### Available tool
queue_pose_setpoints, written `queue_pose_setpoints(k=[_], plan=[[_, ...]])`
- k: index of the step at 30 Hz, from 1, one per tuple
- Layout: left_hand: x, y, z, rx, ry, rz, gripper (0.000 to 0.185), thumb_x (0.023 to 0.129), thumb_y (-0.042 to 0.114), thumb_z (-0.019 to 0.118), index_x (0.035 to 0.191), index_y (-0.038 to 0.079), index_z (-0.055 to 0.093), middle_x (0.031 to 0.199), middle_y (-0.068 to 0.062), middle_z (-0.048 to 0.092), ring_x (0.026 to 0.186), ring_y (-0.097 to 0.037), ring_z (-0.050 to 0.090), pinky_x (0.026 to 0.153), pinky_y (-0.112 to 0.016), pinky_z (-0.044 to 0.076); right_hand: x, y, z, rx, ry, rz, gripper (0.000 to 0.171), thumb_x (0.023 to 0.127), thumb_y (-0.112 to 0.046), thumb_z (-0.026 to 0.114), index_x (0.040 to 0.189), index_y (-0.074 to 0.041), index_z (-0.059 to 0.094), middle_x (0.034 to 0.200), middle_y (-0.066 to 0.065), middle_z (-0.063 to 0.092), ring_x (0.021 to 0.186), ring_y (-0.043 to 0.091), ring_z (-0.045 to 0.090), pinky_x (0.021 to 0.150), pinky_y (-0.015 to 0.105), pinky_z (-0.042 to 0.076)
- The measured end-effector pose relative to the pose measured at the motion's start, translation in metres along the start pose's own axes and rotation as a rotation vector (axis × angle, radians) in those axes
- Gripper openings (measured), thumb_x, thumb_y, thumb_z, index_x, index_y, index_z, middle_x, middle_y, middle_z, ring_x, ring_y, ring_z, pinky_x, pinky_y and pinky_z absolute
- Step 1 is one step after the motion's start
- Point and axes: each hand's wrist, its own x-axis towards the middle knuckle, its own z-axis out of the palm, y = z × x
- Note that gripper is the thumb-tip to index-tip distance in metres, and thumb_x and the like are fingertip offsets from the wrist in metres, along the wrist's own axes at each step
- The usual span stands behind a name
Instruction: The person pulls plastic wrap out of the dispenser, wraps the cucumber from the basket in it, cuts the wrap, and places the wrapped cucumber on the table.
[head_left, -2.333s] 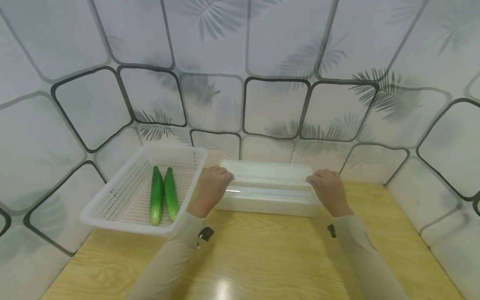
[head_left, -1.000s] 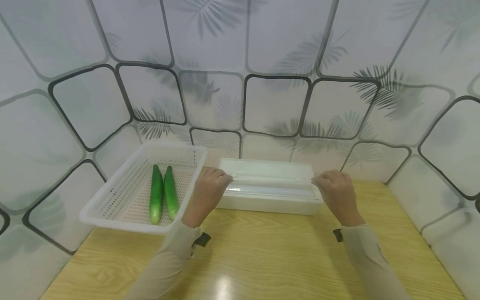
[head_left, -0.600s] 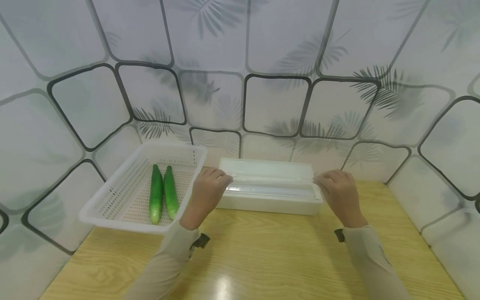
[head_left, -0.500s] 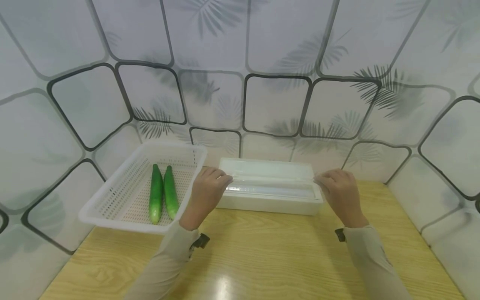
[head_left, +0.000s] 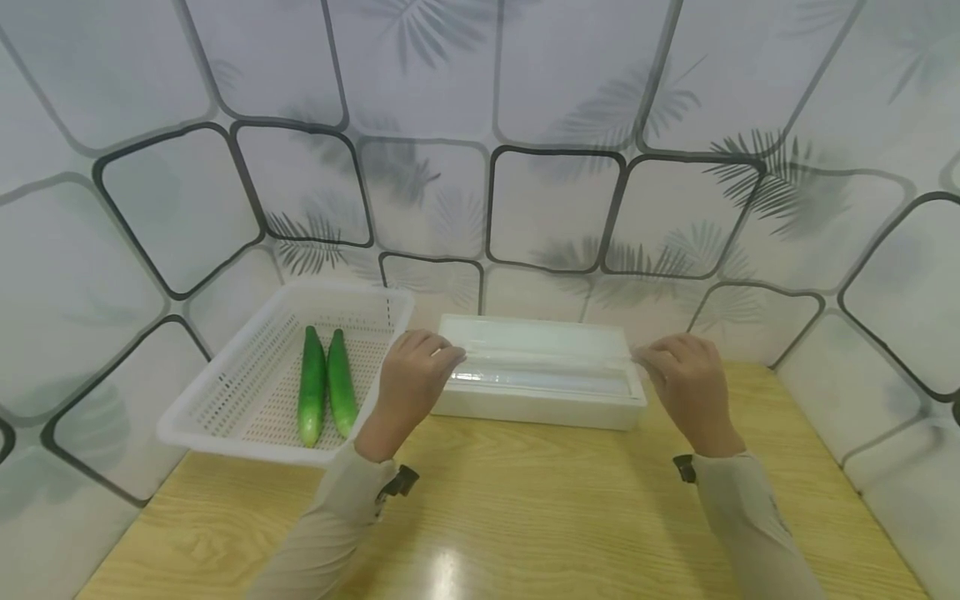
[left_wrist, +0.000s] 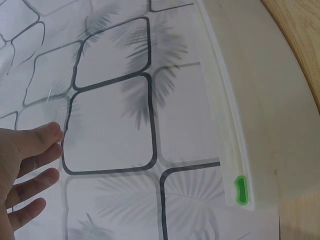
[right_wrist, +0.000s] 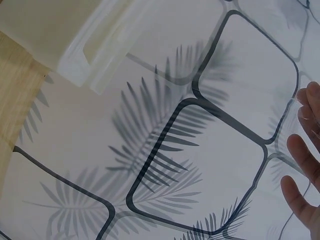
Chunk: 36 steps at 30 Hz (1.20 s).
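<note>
A long white cling film dispenser (head_left: 536, 408) stands on the table near the back wall, with a shiny roll of film (head_left: 555, 382) inside. My left hand (head_left: 411, 379) is at its left end, thumb and forefinger pinching a corner of the clear cling film. At the right end my right hand (head_left: 692, 387) pinches the other corner; a transparent edge shows by its fingertips (right_wrist: 314, 90) in the right wrist view. The dispenser's end with a green piece (left_wrist: 241, 190) appears in the left wrist view. The film itself is hard to see.
A white perforated basket (head_left: 240, 450) stands at the left, holding two cucumbers, one (head_left: 312, 392) left of the other (head_left: 342, 387). Wood-grain table (head_left: 525, 508) extends in front of the dispenser. Patterned wall covering (head_left: 555, 208) encloses the back and sides.
Both hands have drawn slightly apart, the right one shifting to the right beyond the dispenser's end, the left a little to the left. Dispenser, basket and cucumbers stay in place.
</note>
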Motion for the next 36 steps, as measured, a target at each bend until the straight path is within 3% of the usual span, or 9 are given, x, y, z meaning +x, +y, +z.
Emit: queue_pose_setpoints(k=[18,36], plan=[[0.004,0.003,-0.011,0.009,0.044,0.012,0.006,0.077,0.018,0.074,0.076,0.013,0.072,0.074,-0.001,0.069,0.074,-0.019,0.063,0.076,-0.034,0.055,0.004,-0.004,-0.005,0.025,0.090,-0.007,0.011,0.067,0.004,0.075,0.077,-0.001,0.073,0.071,0.014,0.065,0.068,0.034,0.059,0.066,0.048,0.045],[0.010,0.006,-0.023,0.013,0.078,0.039,0.007,0.075,0.019,0.075,0.076,0.012,0.072,0.072,-0.001,0.069,0.071,-0.020,0.064,0.073,-0.034,0.056,0.009,-0.009,-0.018,0.025,0.109,-0.027,0.012,0.068,0.002,0.075,0.079,0.000,0.072,0.070,0.015,0.064,0.067,0.035,0.056,0.064,0.047,0.042]])
